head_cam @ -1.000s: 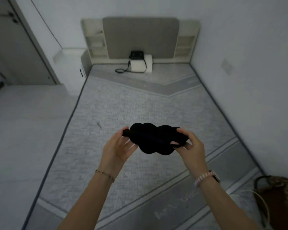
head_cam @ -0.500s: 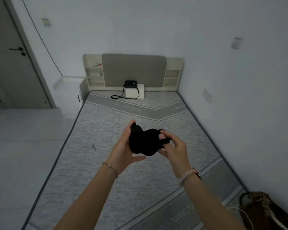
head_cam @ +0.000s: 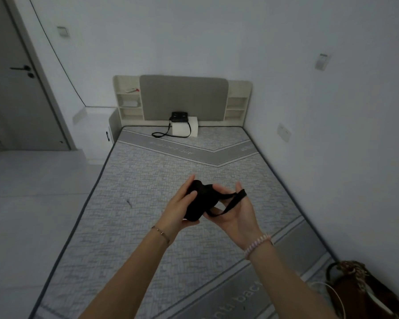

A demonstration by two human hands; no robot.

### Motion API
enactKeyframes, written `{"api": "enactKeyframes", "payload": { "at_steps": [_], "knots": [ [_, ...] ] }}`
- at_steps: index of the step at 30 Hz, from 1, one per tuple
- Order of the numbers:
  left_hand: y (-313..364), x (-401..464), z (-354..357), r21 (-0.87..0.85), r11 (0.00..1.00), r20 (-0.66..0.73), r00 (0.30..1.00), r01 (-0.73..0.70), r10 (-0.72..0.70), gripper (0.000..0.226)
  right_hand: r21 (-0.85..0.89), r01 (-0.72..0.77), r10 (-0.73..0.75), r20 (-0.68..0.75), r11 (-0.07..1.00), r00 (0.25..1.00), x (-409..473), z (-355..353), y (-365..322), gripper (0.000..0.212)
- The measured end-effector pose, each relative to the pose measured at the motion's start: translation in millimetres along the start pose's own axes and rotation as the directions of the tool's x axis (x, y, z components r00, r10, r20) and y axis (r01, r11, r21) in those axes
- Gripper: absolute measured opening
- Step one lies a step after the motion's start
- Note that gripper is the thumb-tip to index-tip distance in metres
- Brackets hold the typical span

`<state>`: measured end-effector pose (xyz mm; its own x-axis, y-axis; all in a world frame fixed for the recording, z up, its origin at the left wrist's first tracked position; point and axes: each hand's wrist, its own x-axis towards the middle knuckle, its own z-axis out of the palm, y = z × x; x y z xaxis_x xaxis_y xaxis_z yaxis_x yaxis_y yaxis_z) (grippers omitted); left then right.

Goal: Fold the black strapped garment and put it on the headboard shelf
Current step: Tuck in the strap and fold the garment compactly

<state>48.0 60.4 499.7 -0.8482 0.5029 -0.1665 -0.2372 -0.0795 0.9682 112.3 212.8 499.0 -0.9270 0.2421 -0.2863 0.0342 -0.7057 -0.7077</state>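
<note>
The black strapped garment (head_cam: 202,201) is bunched into a compact fold above the middle of the mattress. My left hand (head_cam: 179,207) grips its folded body from the left, thumb on top. My right hand (head_cam: 234,210) lies palm up beside it, with a thin black strap looped over the fingers and stretched out to the right. The headboard shelf (head_cam: 127,104) stands far ahead at the bed's head, with open cubbies left and right (head_cam: 236,107) of a grey padded panel.
A bare grey mattress (head_cam: 148,226) fills the centre. A white box (head_cam: 185,129) with a small black strapped bag (head_cam: 179,117) sits against the headboard. A brown bag (head_cam: 364,293) lies at the bottom right. White nightstand (head_cam: 97,132) and door (head_cam: 16,88) stand on the left, wall close on the right.
The garment went from spread wide between both hands to bunched in my left hand. My right hand has pulled a strap out to the right. The view has tilted up.
</note>
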Motion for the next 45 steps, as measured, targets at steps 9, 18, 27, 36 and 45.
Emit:
{"api": "enactKeyframes", "payload": {
  "at_steps": [9, 18, 27, 36, 45],
  "knots": [
    [0.6, -6.1, -11.1, -0.048, 0.997, -0.126, 0.990, 0.061, -0.067, 0.047, -0.340, 0.102, -0.061, 0.129, 0.935, 0.990, -9.8, -23.0, -3.9, 0.035],
    [19.8, -9.5, -11.4, 0.069, 0.997, -0.234, 0.970, -0.047, 0.062, 0.056, -0.826, 0.508, -0.692, 0.220, 0.242, 0.687, -39.9, -7.5, -1.5, 0.012],
    [29.7, -11.2, 5.4, -0.041, 0.999, -0.211, 0.977, 0.031, -0.039, 0.042, -0.944, 0.254, -0.588, 0.085, 0.210, 0.804, -15.1, 4.3, 45.3, 0.023],
    [37.9, -14.7, -25.1, 0.010, 1.000, -0.238, 0.971, -0.020, 0.022, 0.036, -0.217, 0.286, -0.282, 0.050, 0.933, 0.958, -67.6, -10.9, -44.3, 0.025],
    [38.0, -29.5, -8.8, 0.147, 0.962, -0.155, 0.956, -0.229, 0.251, 0.058, 0.053, 0.324, -0.317, -0.109, 0.945, 0.942, -46.2, -6.3, -60.2, 0.024]
  ]
}}
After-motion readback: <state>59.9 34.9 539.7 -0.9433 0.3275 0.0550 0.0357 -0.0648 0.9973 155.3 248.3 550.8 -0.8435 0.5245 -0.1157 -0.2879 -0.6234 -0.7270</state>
